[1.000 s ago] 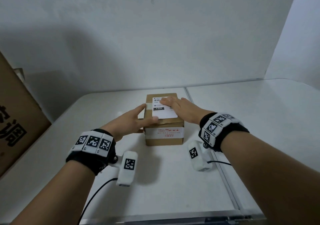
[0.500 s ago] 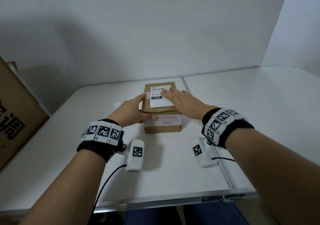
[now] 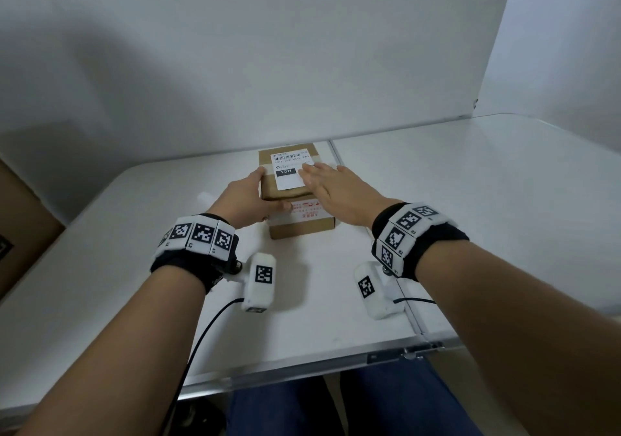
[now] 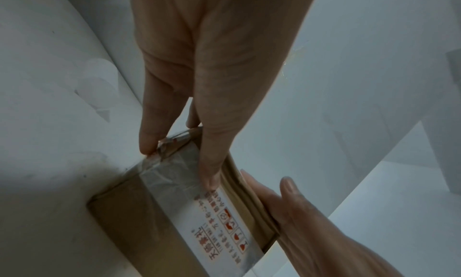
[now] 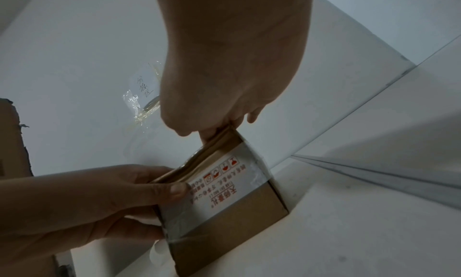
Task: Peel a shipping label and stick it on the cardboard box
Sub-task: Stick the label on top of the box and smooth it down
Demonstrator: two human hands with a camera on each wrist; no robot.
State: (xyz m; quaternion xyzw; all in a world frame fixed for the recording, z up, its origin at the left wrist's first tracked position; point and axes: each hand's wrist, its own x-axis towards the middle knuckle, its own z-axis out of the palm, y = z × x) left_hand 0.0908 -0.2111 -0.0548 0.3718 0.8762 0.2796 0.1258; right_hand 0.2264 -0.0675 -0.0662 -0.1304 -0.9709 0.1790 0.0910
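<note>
The cardboard box (image 3: pixel 297 200) sits toward the far edge of the white table (image 3: pixel 134 267), right beside the seam where a second tabletop butts up. The shipping label (image 3: pixel 291 170) is already lying on the box's top face, barcode end toward the wall.

The person's left hand (image 3: pixel 247 200) grips the box's near-left corner, fingers along the left side and thumb wrapped onto the front face across the taped strip with red print. The right hand (image 3: pixel 331 188) is spread flat, fingers straight, pressing on the label's right part.

Handling-wise, the box looks small and probably light, so it'd likely skate on that smooth tabletop if nobody braced it; the corner grip seems the right spot. The top flap looks a bit sprung along the front edge in both wrist views, so hard pressing may flex it. The label is thin paper and once tacky side is down it's basically committed, so smoothing from the middle outward looks safest against wrinkles.
</note>
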